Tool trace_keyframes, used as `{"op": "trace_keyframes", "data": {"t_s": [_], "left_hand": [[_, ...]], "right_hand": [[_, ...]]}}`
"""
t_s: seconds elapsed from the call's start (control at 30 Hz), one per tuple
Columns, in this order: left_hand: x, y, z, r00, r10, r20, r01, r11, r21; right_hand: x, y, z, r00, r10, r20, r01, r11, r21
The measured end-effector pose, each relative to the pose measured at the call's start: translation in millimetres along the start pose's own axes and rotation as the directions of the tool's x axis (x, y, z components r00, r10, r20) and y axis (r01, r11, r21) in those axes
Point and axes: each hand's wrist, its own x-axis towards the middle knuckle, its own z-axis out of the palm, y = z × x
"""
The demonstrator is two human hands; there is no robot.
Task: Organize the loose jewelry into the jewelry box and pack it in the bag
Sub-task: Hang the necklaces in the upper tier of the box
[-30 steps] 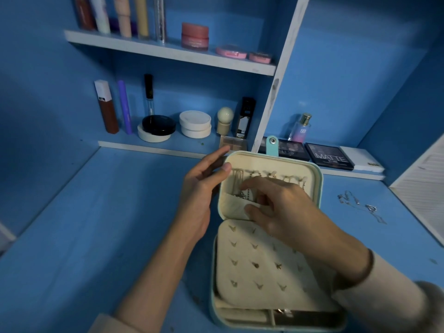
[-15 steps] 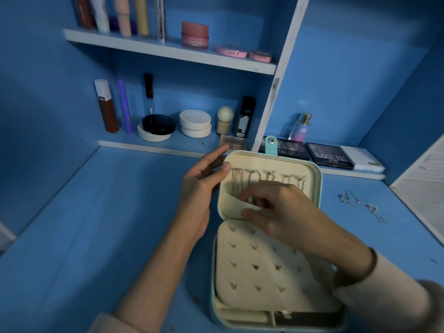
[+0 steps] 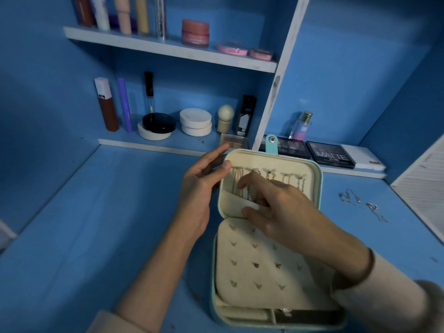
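An open teal jewelry box [image 3: 319, 186] with cream lining lies on the blue desk. Its lid stands upright, and several chains [image 3: 288, 180] hang there from a row of hooks. My left hand [image 3: 201, 188] holds the lid's left edge, thumb on the inside and fingers behind. My right hand [image 3: 281, 212] reaches into the cream pocket [image 3: 231, 204] at the lid's bottom. Its thumb presses the pocket front, its curled fingers sit inside, and its index finger touches a hanging chain. An earring panel [image 3: 259, 267] with small studs covers the base. A loose silver necklace [image 3: 355, 200] lies on the desk to the right.
Cosmetics fill the shelves behind: jars [image 3: 195, 121], tubes [image 3: 107, 104] and a perfume bottle [image 3: 301, 126]. Eyeshadow palettes [image 3: 330, 155] lie just behind the lid. A white louvred panel [image 3: 425, 183] closes off the far right.
My right hand has shifted slightly right and lower in the pocket, its index finger now lifted onto a chain. The left hand keeps its hold on the lid.
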Motion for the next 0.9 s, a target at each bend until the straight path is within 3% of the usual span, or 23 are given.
{"op": "trace_keyframes", "data": {"t_s": [0.9], "left_hand": [[0.0,-0.6,-0.2,1.0,-0.007,-0.005,0.007,1.0,0.013]], "right_hand": [[6.1,3.2,1.9,0.999,0.029,0.034,-0.029,1.0,-0.01]]}}
